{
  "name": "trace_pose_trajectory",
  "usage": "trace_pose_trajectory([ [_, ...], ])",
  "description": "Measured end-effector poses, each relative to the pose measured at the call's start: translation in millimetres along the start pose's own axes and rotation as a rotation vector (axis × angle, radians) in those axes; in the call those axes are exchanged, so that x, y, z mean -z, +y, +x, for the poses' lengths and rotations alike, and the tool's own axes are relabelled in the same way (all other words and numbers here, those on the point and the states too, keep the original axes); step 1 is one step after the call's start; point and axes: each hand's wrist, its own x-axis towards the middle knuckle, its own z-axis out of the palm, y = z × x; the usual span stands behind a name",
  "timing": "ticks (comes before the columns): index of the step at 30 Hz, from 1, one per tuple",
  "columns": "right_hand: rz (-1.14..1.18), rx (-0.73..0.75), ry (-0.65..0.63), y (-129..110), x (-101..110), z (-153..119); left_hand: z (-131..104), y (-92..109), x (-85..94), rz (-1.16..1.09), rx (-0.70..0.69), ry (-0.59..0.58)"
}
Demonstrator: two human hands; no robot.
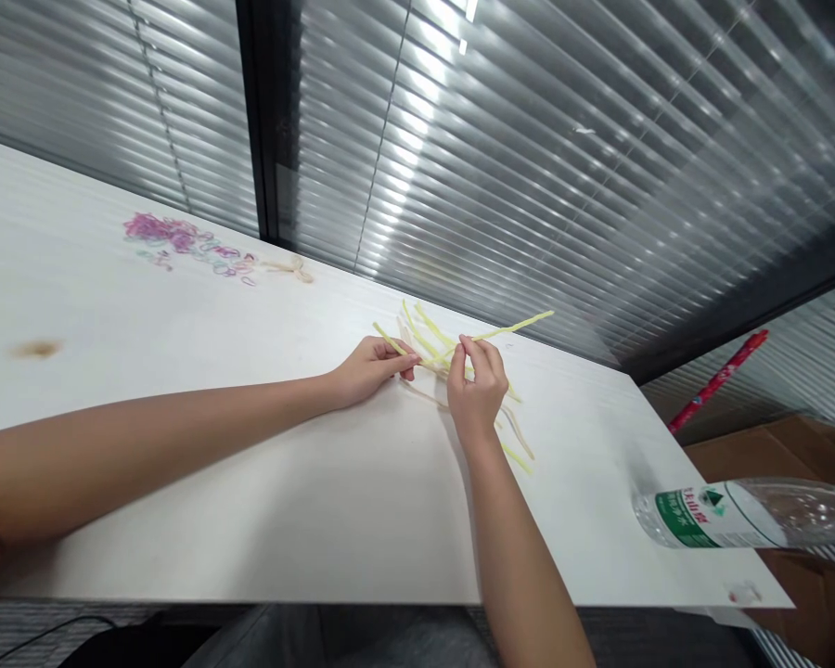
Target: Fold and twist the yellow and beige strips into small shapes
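Note:
Thin yellow stems [431,327], which look like pipe cleaners, lie crossed in a loose bunch at the table's far edge. Several pale beige ones [520,432] are mixed in with them. My left hand [376,366] pinches a yellow stem between thumb and fingers at the bunch's left side. With thumb and forefinger, my right hand [477,380] grips a long yellow stem [521,324] whose free end points right, towards the window. Both hands sit close together, just above the white table [362,501]. Part of the bunch is hidden behind my right hand.
A pile of purple, pink and bluish small loops [181,237] lies at the back left, beside a twisted beige piece [292,268]. A water bottle [738,512] stands near the right edge. Beyond it are a red stick-like tube [720,380] and a cardboard box [758,455].

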Motion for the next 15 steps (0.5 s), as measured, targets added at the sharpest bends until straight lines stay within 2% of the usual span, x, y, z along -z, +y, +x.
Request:
trace_pose_trajectory([
  [7,-0.036,0.016,-0.075,4.9,-2.5,-2.5,1.1,-1.5,0.6,0.003,0.0,-0.006],
  [15,-0.09,0.046,-0.257,4.3,-1.2,-2.1,-0.2,0.3,-0.1,0.008,0.02,0.003],
])
